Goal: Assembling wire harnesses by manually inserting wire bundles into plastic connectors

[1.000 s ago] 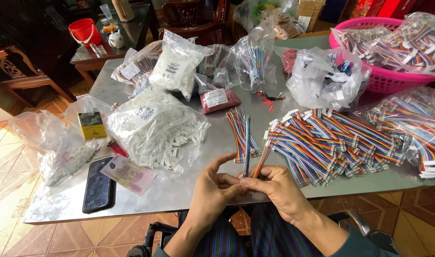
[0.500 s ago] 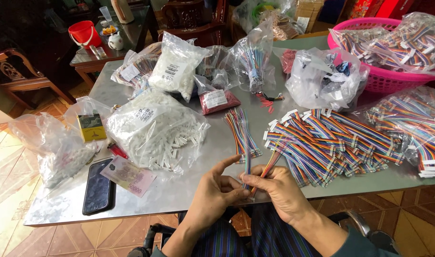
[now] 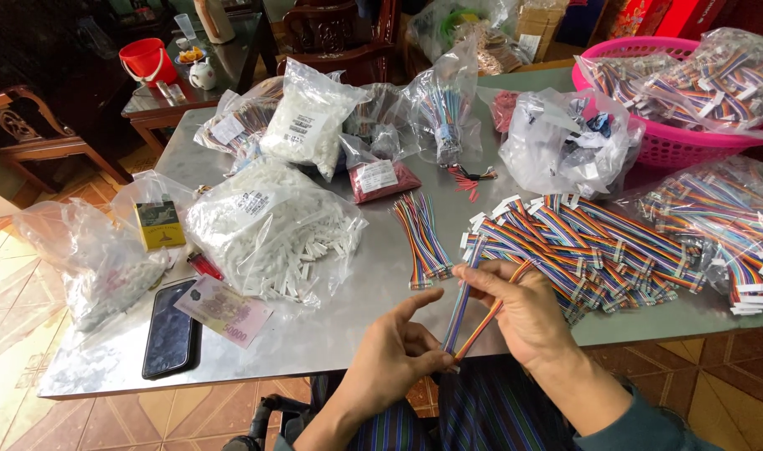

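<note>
My left hand (image 3: 398, 355) pinches the lower end of a rainbow ribbon cable (image 3: 465, 305) at the near table edge. My right hand (image 3: 523, 313) holds the same cable higher up, its fingers spread around the coloured wires. The cable's white connector end points up toward a big heap of finished rainbow cables (image 3: 582, 246) just beyond my right hand. A small bundle of loose coloured wires (image 3: 421, 242) lies on the grey table (image 3: 348, 326) beyond my hands.
Plastic bags of white connectors (image 3: 273, 230) fill the table's left and back. A pink basket (image 3: 674, 142) of cables sits far right. A black phone (image 3: 171, 338), a banknote (image 3: 223, 311) and a yellow box (image 3: 159, 224) lie left. A red bucket (image 3: 146, 60) stands behind.
My hands drew slightly apart along the cable, and my right hand's fingers shifted higher on the wires. The table's contents did not move.
</note>
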